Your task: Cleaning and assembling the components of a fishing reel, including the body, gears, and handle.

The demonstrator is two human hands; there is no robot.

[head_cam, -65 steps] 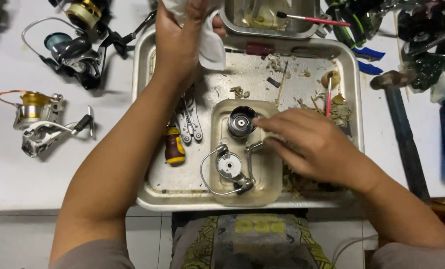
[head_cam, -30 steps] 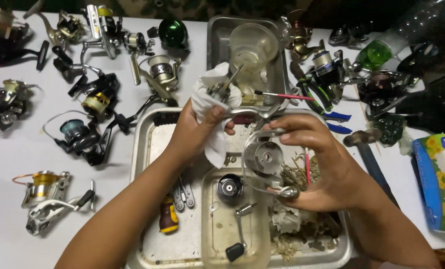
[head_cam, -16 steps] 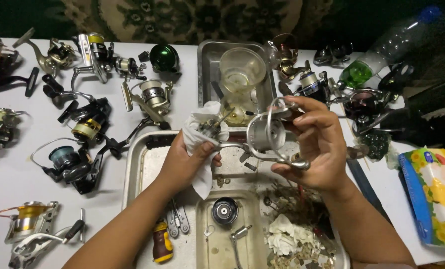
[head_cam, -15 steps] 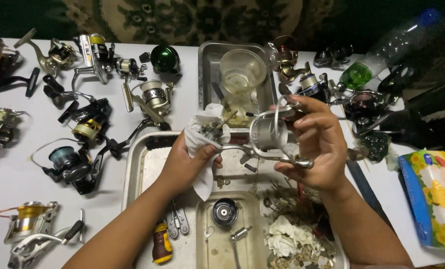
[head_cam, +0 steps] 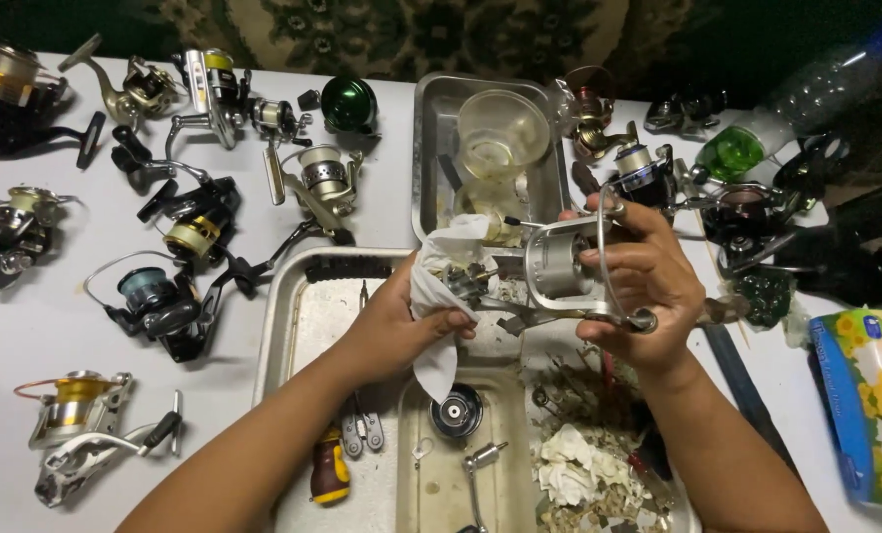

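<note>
Currently, biggest first: white table (head_cam: 26, 336) carries about a dozen fishing reels, mostly on the left and along the far edge. Large metal tray (head_cam: 293, 296) sits near me at centre; a smaller metal tray (head_cam: 426, 148) sits just beyond it with a clear plastic cup (head_cam: 503, 133) inside. Green-tinted plastic bottle (head_cam: 757, 138) lies far right, colourful tissue box (head_cam: 870, 405) at the near right edge.

Silver spinning reel (head_cam: 559, 265) is lifted above the large tray, between both hands. My right hand (head_cam: 648, 286) is wrapped around its body, fingers closed on it, wire bail looping over my knuckles. My left hand (head_cam: 396, 326) has a white cloth (head_cam: 436, 296) pinched tight and pressed against the reel's left end, where the bare inner parts show.

Progress, as I judge it: reel is stripped and cleaning is mid-way. Spool (head_cam: 457, 410) lies off the reel in the tray's near part, with a small handle piece (head_cam: 480, 459) beside it. Pile of used paper scraps (head_cam: 579, 474) on the near right of the tray suggests plenty of wiping done. Pliers (head_cam: 362, 434) and a yellow-handled tool (head_cam: 329, 474) lie near left in the tray. Left to do, I reckon: finish wiping, refit spool and handle.
</note>
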